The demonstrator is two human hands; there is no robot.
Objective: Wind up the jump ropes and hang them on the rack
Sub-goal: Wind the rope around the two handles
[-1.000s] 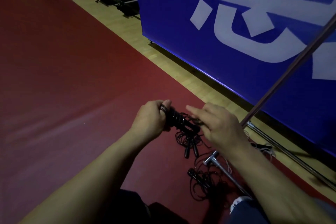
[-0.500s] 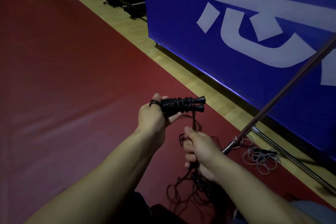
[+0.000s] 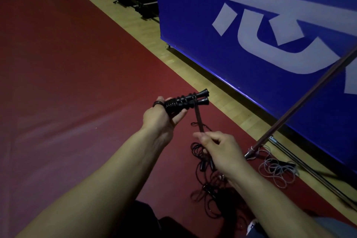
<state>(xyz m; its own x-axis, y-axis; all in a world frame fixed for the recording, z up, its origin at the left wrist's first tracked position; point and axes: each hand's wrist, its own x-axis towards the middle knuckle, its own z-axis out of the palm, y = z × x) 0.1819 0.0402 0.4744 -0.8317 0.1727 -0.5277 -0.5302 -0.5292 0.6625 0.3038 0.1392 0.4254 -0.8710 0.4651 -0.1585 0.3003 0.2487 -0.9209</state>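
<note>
Right now the winding step is going on. The left hand (image 3: pixel 162 120) holds the two black handles (image 3: pixel 185 102) side by side, with rope already looped round them. The right hand (image 3: pixel 220 152) is nearer and a bit to the right, apart from the left, and it pinches the rope (image 3: pixel 198 118) pulled tight down from the handles. More black ropes (image 3: pixel 204 179) lie in a messy pile on the red floor (image 3: pixel 77 83) under the right hand. A gray rope (image 3: pixel 276 172) lies near the rack pole (image 3: pixel 301 106), on the right. Next, I think, the right hand must carry the rope round the handles again, keeping it tight.
</note>
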